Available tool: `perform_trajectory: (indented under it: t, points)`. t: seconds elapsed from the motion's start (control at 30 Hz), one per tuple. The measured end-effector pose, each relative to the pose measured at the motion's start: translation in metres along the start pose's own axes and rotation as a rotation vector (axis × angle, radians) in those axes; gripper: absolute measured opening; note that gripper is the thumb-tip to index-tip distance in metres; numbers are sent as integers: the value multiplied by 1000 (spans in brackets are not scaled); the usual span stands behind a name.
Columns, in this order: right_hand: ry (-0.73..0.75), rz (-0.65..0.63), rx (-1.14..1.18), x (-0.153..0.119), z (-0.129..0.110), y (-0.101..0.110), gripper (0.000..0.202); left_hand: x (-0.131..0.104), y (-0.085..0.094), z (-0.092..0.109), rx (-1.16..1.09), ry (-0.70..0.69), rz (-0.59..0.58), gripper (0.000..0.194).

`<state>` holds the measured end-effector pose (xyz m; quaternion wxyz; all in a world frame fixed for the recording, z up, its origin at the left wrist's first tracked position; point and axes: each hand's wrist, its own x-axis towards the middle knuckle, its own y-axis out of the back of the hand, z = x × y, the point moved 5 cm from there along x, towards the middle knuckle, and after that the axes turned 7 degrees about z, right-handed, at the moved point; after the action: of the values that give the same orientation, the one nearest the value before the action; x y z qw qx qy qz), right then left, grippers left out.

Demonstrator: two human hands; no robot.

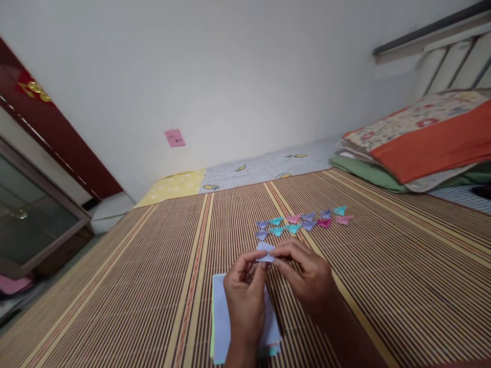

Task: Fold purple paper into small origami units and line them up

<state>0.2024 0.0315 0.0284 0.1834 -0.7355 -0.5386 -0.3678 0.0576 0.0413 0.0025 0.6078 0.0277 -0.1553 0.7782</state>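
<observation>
A small folded piece of pale lavender paper (265, 247) is held up between both hands. My left hand (247, 286) pinches its left and lower side between thumb and fingers. From the right, my right hand (305, 268) grips the same paper with thumb and index fingertip. Beneath my left hand lies a stack of coloured paper sheets (220, 317), lavender on top, with green and teal edges showing. Just beyond my hands, several small folded paper boats (293, 228) stand in two rows, in lavender, turquoise and pink.
A striped bamboo mat (126, 286) covers the bed. Folded bedding (429, 138) is piled at the right, below a radiator (460, 64). A pink note (175, 138) is stuck on the white wall. A glass-fronted cabinet (30, 214) stands at the left.
</observation>
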Motion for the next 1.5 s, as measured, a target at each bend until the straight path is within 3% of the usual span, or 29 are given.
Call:
perform_trajectory:
  t: [0.37,0.6,0.87,1.17,1.5]
  points:
    - [-181,-37,44,1,11,1,12,1,2,2,160,-69,-108,12]
    - [-329,0,235,-6,20,-8,15,0,2,2,161,-72,-49,17]
    - [-249,23,81,-3,9,-7,14,-2,-4,0,56,-4,-15,18]
    - [-231,0,56,-2,7,-10,17,-2,-3,-3,37,33,19,23]
    - [-332,31,38,-6,16,-12,7,1,-5,-4,-11,63,17,28]
